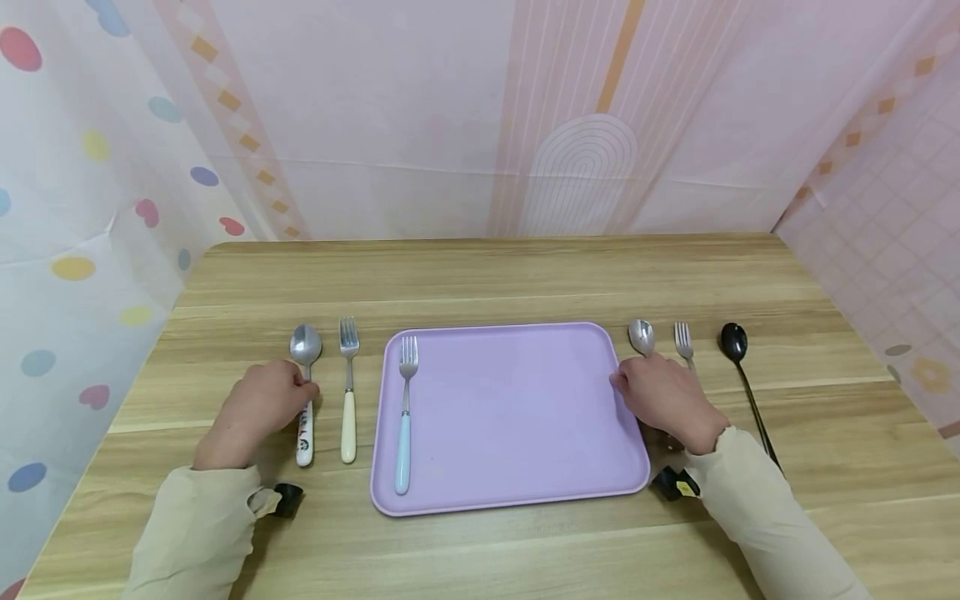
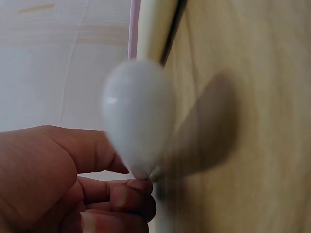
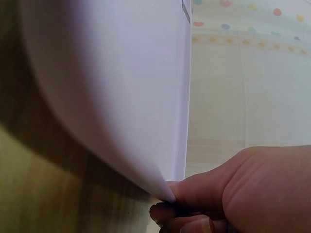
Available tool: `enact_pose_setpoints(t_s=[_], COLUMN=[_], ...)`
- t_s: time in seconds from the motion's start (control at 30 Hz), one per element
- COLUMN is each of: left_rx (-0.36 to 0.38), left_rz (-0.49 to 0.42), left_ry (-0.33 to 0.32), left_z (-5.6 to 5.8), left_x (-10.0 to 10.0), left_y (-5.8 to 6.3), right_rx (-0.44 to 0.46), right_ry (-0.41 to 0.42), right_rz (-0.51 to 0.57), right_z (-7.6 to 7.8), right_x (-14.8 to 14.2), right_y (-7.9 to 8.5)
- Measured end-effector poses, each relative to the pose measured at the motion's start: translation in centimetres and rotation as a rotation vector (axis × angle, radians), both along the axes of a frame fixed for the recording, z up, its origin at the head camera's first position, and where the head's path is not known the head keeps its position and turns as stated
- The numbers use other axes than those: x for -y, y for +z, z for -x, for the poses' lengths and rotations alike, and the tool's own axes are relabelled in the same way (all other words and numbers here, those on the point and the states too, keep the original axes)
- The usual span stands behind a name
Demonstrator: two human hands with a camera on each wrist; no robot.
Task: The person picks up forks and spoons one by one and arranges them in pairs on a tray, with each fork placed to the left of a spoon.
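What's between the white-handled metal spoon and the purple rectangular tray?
A cream-handled metal fork lies between the spoon and the tray, as the head view shows.

A lilac tray | pale-blue fork handle | cream fork handle | spoon with white, printed handle | glossy black spoon | beige sleeves | tan, wood-grained bench | white cloth dotted red, yellow, blue

No readable lettering, print on white spoon handle, too small

We get a bright head view; in the left wrist's, the glossy white, rounded spoon handle blurs, its shadow darkening the brown wood-grain surface.
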State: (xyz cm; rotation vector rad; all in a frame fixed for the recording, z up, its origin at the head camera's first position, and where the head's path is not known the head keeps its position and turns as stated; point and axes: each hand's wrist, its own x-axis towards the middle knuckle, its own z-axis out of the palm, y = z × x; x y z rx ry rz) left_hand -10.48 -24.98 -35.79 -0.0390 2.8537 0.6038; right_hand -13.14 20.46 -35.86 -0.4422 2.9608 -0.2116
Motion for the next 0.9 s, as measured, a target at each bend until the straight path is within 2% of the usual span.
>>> enact_pose_setpoints(t_s=[0.2,0.37,0.53,0.77,0.9], left_rx=[-0.065,-0.138,-0.17,-0.233,-0.239], left_rz=[0.003,-0.011,-0.03,-0.028,-0.03], left_ry=[-0.003,0.025,0.045,0.029,0.018], left_z=[0.0,0.0,0.1,-0.3,-0.4], left_x=[-0.2,-0.5,-1.0,-2.5,-3.9], left_y=[0.3,0.3,0.5,1.4,1.7], right_rx=[0.004,0.0,0.006,0.011,0.016], right_ry=[-0.006,-0.005,-0.006,-0.006,-0.007], right_rz=[0.001,0.003,0.004,0.0,-0.001], right_z=[0.0,0.0,-0.1,0.0,0.1], right_x=[0.0,-0.1,0.0,0.0,0.0], right_y=[0.1,0.1,0.2,0.2,0.1])
